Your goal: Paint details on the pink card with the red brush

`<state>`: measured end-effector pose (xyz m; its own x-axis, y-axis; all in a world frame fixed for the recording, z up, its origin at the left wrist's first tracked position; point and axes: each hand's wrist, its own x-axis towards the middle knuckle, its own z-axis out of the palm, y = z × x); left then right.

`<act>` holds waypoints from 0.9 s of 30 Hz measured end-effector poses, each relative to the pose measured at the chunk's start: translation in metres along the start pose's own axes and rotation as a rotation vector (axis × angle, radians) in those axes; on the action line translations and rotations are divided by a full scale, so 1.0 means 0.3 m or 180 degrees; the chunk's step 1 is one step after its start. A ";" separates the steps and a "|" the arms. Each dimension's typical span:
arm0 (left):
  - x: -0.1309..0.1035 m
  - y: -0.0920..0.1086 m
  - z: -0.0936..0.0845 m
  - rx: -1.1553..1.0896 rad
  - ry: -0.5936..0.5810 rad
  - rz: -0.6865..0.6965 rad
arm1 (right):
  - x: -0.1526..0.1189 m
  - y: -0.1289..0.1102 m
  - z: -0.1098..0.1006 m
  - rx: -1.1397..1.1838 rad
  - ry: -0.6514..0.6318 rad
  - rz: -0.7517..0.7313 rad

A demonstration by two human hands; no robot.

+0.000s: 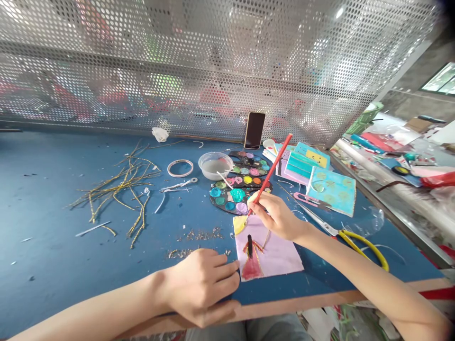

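My right hand (273, 215) pinches a red-handled paintbrush (272, 170), slanting up to the right. The brush's lower end is over the yellow corner (240, 224) of a pale purple painted card (280, 255). On the card are a red dress-like shape, a black stroke and gold twisted strands. My left hand (208, 284) rests by the card's left edge, fingers loosely stretched, fingertips at the edge and holding nothing. Just behind the card lies a paint palette (222, 201) with several colours. A plastic bowl (215, 166) of cloudy liquid stands beside the palettes.
Gold twisted strands (121, 187) lie at the left, near a tape roll (180, 168) and small scissors (179, 184). A phone (255, 130) leans against perforated metal mesh (199, 76). At right are painted cards (332, 192) and yellow-handled scissors (366, 246). Small scraps (204, 234) lie near my left hand.
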<state>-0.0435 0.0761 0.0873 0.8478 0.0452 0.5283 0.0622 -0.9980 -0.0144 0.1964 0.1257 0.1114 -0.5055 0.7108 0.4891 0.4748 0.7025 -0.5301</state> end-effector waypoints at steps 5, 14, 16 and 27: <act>0.006 -0.001 -0.003 0.0018 0.0030 -0.0019 | 0.003 -0.015 -0.005 0.0114 0.0003 0.0049; 0.005 -0.001 -0.002 0.0001 0.0014 -0.0008 | -0.004 0.014 -0.001 0.0064 0.0007 -0.0009; 0.006 -0.002 -0.001 0.0006 0.0020 -0.0016 | -0.004 0.014 -0.001 0.0096 0.0020 -0.0022; 0.005 -0.003 -0.001 -0.0006 0.0006 -0.0007 | -0.002 0.011 -0.003 0.0082 -0.0061 0.0031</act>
<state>-0.0425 0.0770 0.0885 0.8467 0.0473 0.5299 0.0631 -0.9979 -0.0118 0.1989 0.1276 0.1099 -0.5147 0.7166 0.4707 0.4612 0.6943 -0.5525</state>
